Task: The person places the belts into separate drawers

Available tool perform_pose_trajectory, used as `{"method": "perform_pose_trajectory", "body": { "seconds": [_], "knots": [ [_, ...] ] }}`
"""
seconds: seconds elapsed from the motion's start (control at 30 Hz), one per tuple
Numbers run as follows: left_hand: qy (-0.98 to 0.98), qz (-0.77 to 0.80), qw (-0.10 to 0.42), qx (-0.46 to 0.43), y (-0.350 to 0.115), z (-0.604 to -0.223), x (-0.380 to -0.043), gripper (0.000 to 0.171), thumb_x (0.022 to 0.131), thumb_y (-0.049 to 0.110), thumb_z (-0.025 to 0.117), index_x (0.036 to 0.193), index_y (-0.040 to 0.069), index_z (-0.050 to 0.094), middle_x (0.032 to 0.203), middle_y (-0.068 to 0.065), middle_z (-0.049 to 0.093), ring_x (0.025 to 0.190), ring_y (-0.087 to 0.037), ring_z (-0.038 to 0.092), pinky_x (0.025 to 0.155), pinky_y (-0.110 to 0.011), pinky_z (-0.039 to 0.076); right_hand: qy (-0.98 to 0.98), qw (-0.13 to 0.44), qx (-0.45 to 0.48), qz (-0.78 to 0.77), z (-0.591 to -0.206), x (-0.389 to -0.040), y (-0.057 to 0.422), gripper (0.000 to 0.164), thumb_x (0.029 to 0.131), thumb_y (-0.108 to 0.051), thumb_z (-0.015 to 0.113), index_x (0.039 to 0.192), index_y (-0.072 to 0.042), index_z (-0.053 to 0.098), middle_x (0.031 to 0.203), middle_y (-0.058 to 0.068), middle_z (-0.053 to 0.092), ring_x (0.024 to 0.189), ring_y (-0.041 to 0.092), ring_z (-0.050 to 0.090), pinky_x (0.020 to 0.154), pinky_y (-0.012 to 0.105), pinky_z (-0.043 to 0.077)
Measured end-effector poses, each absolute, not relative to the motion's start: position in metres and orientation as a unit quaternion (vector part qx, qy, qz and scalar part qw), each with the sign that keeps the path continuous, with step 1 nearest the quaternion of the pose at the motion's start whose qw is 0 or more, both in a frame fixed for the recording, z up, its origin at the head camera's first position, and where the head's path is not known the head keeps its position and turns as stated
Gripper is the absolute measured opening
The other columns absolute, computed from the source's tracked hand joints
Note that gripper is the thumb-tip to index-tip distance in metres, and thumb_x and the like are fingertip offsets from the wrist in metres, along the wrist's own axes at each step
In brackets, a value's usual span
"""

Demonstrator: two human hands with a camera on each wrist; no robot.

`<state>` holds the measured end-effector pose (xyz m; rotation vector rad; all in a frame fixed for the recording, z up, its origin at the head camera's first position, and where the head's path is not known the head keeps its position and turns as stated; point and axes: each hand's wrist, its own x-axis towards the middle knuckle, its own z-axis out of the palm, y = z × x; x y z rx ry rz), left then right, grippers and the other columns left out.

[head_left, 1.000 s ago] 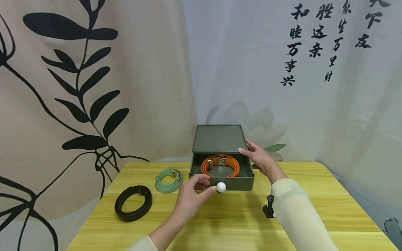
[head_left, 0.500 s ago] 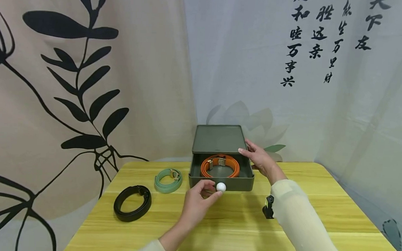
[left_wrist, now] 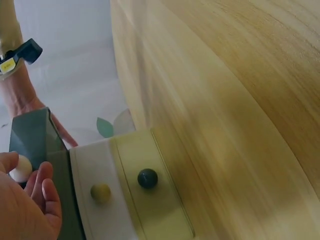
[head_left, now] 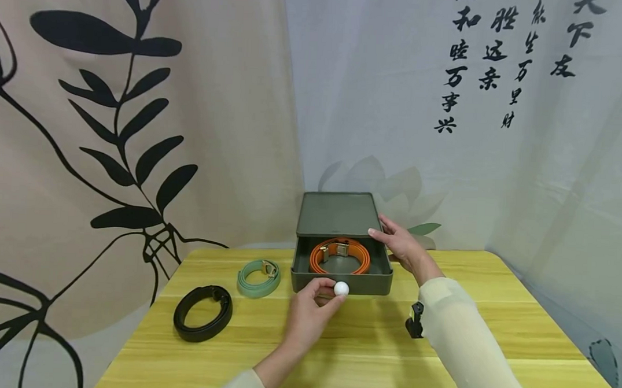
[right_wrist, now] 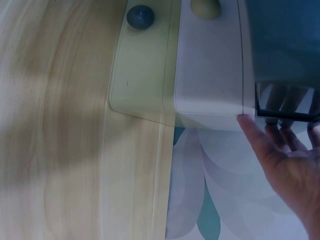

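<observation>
A dark grey-green drawer is pulled out from the top of a small drawer cabinet. Coiled inside it lies an orange belt with a metal buckle. My left hand pinches the drawer's round white knob between thumb and fingers; the left wrist view shows the knob between them too. My right hand rests against the cabinet's right side, thumb toward the top edge. In the right wrist view its fingers look mostly straight.
Left of the cabinet lie a coiled green belt and a coiled black belt on the wooden table. Below the top drawer, the left wrist view shows a white drawer and a pale yellow drawer, both shut. A printed curtain hangs behind.
My left hand has moved slightly right and closed its thumb and fingers on the white knob. The right hand and the pulled-out drawer look unmoved.
</observation>
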<state>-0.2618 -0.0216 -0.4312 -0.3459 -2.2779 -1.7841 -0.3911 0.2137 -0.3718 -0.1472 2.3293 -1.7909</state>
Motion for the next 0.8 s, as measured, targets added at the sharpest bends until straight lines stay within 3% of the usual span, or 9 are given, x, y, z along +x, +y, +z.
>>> {"method": "perform_pose_trajectory", "body": {
  "seconds": [0.43, 0.8],
  "knots": [
    [-0.768, -0.617, 0.125, -0.119, -0.018, -0.4318, -0.2628, 0.023, 0.086, 0.016, 0.079, 0.106, 0.012, 0.068, 0.093, 0.002, 0.071, 0.08, -0.013, 0.066, 0.069, -0.025, 0.055, 0.786, 0.104, -0.047, -0.607, -0.3704, -0.391, 0.2141, 0.076, 0.103, -0.034, 0.054, 0.16, -0.026, 0.005, 0.164, 0.017, -0.002, 0.148, 0.043, 0.008, 0.108, 0.067, 0.024],
    [-0.775, -0.609, 0.129, -0.113, -0.0159, -0.4301, -0.2651, 0.024, 0.086, 0.022, 0.08, 0.105, 0.014, 0.069, 0.091, 0.004, 0.069, 0.079, -0.012, 0.063, 0.067, -0.025, 0.054, 0.783, 0.108, -0.046, -0.61, -0.3699, -0.3911, 0.2139, 0.076, 0.103, -0.033, 0.054, 0.16, -0.027, 0.005, 0.165, 0.016, -0.003, 0.148, 0.042, 0.006, 0.108, 0.069, 0.021]
  ]
}}
